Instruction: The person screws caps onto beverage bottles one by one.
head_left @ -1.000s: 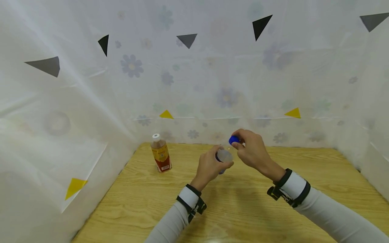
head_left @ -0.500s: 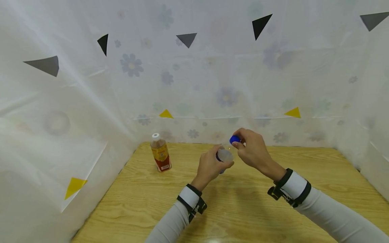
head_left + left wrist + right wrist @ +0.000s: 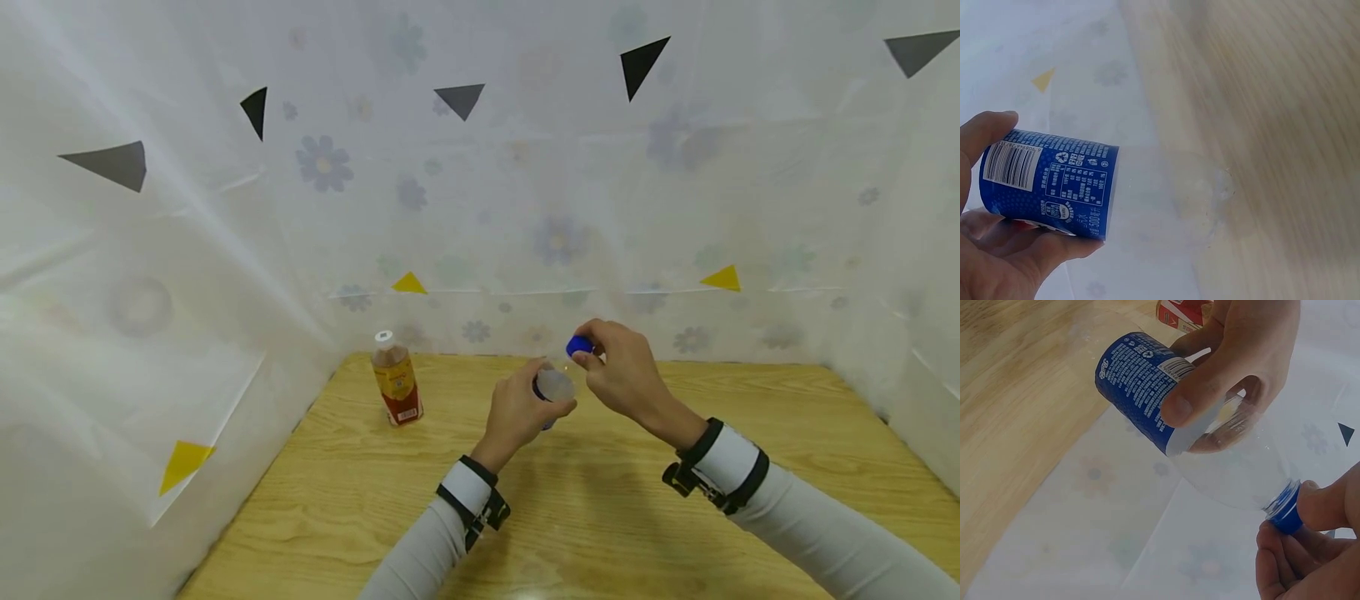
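The clear plastic bottle is held above the middle of the wooden table; it looks empty, so probably light, thin-walled and easily dented. The left hand grasps its labelled middle, while the right hand pinches the blue cap. A tea bottle stands far left.

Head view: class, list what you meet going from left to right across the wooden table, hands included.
Brown drink bottle with a white cap → left hand gripping the clear bottle with a blue label → blue cap → right hand pinching that cap.
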`<action>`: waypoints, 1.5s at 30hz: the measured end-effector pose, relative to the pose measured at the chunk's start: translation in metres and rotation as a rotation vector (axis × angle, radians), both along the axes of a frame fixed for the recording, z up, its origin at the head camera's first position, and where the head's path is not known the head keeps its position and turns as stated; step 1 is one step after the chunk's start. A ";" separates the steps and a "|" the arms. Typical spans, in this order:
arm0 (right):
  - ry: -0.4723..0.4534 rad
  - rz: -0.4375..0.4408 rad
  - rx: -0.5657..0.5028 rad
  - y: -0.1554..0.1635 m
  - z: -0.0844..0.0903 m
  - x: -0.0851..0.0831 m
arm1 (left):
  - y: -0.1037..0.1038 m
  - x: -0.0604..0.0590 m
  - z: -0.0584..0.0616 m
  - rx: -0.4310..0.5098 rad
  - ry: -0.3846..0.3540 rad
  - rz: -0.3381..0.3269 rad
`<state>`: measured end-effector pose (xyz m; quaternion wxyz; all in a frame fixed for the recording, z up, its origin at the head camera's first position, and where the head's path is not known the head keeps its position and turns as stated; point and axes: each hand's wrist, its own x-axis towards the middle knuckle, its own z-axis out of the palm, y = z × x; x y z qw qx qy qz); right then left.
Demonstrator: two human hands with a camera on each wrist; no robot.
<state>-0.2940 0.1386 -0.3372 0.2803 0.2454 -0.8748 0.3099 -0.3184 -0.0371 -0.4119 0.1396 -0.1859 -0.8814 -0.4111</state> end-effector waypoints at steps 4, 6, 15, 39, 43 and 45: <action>-0.005 0.000 0.003 0.001 0.001 0.001 | 0.001 0.000 0.001 -0.005 -0.003 -0.003; -0.013 0.006 0.005 0.002 0.001 0.001 | 0.001 0.001 0.002 -0.006 -0.004 -0.002; -0.196 0.013 0.083 0.008 0.000 0.006 | 0.002 0.002 0.003 -0.012 -0.025 0.002; -0.328 -0.033 0.125 0.027 -0.034 0.010 | 0.006 -0.005 0.013 -0.016 -0.083 0.060; -0.321 -0.032 0.108 0.029 -0.041 0.010 | 0.003 -0.008 0.026 -0.015 -0.069 0.089; -0.317 -0.029 0.101 0.031 -0.044 0.009 | 0.001 -0.011 0.037 -0.017 -0.049 0.103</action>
